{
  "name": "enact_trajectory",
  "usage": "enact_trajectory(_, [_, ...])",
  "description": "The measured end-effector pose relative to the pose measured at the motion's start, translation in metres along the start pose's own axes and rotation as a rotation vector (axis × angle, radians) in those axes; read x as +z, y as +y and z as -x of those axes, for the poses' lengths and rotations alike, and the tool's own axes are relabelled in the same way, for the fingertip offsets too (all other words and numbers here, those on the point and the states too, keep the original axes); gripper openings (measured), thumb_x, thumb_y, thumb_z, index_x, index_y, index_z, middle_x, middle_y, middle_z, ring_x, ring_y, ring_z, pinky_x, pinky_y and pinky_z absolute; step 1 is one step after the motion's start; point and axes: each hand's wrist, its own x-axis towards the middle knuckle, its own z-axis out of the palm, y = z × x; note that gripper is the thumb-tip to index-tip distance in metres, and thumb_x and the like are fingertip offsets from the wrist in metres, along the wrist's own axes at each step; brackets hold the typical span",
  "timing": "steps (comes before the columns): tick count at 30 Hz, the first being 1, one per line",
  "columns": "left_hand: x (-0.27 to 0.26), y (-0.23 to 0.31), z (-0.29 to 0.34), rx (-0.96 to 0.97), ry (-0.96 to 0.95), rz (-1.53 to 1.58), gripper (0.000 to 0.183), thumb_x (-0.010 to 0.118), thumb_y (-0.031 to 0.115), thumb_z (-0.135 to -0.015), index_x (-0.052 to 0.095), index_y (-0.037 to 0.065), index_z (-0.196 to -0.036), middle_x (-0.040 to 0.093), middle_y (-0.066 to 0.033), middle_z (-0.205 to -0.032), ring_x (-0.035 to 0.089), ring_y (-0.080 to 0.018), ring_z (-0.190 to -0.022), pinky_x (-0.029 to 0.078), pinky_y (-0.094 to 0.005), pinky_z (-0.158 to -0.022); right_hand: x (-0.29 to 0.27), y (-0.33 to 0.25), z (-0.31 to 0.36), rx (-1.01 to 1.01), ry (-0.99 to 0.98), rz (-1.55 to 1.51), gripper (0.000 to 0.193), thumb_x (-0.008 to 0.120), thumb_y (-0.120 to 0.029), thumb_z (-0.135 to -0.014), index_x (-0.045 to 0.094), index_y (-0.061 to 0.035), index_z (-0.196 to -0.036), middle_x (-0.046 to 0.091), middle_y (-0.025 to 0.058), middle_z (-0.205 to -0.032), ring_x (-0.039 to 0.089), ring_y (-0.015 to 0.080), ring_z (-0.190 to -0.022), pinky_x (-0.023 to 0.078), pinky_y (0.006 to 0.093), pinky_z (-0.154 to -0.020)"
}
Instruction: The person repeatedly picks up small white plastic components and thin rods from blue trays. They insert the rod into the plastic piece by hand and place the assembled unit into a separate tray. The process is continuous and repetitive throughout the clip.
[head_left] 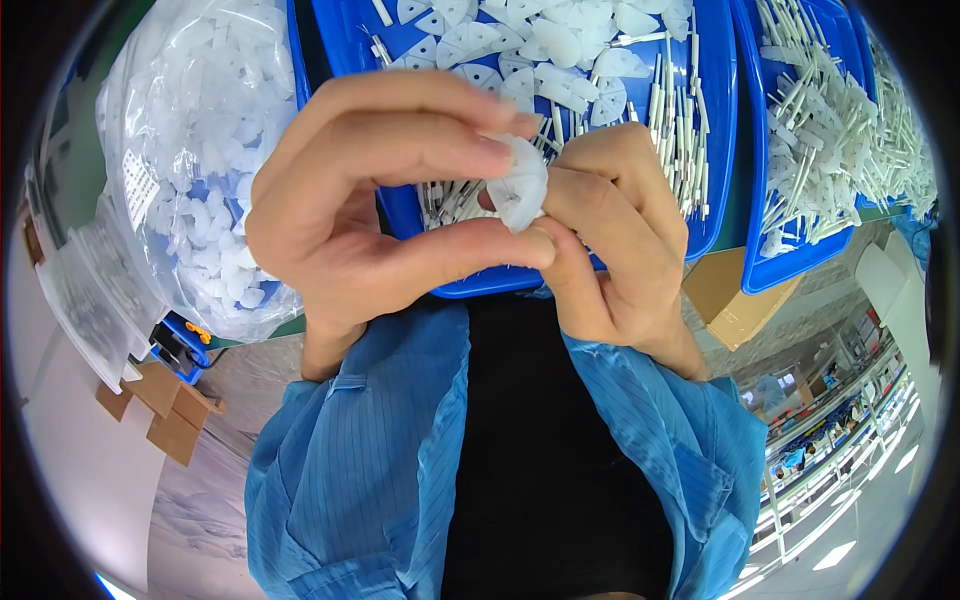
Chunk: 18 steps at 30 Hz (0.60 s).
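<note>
Between my two hands is a small white translucent plastic piece with a rounded, fan-like shape. My left hand curls around its left side, with the thumb below and the fingertips at its upper edge. On the other side my right hand is closed, with its thumb and bent fingers pinching the same piece. Parts of the right fingertips are hidden behind it. Directly beyond my hands lies a blue tray holding loose white fan-shaped pieces and thin white rods.
At the left, a clear plastic bag is full of white pieces. Another blue tray on the right holds rods joined with white pieces. A cardboard box sits below the table edge, and more cardboard lies lower left.
</note>
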Motion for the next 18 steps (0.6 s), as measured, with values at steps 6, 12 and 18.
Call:
enact_trajectory(6, [0.001,-0.002,0.000,0.047,-0.005,-0.018,0.036,0.087,-0.001,-0.056,0.062,0.000,-0.081,0.059,-0.0196,-0.107,0.067,-0.0387,-0.095,0.061,-0.0421,-0.076,-0.006,-0.002,-0.003,0.188,-0.045,-0.320,0.009,0.061,-0.002,-0.083,0.065,0.0036,-0.089,0.054,0.0073,-0.080,0.049,0.0153,-0.070,0.037,0.0272,-0.057])
enact_trajectory(12, [0.000,0.001,-0.009,0.307,-0.212,-0.223,0.019,0.080,-0.007,-0.062,0.072,0.006,-0.073,0.052,-0.0138,-0.103,0.068,-0.0389,-0.090,0.060,-0.0369,-0.074,-0.003,-0.007,-0.007,0.445,0.080,-0.376,0.009,0.067,-0.006,-0.088,0.070,0.0006,-0.083,0.057,0.0047,-0.053,0.045,0.0035,-0.045,0.031,0.0221,-0.040])
enact_trajectory(18, [0.008,0.000,0.002,0.096,-0.089,0.117,0.024,0.076,0.003,-0.074,0.062,0.003,-0.093,0.049,-0.0146,-0.106,0.066,-0.0416,-0.092,0.060,-0.0442,-0.077,-0.034,-0.019,-0.002,0.557,0.098,0.241,0.015,0.063,-0.011,-0.092,0.068,0.0026,-0.086,0.061,0.0049,-0.067,0.051,0.0056,-0.058,0.039,0.0220,-0.051])
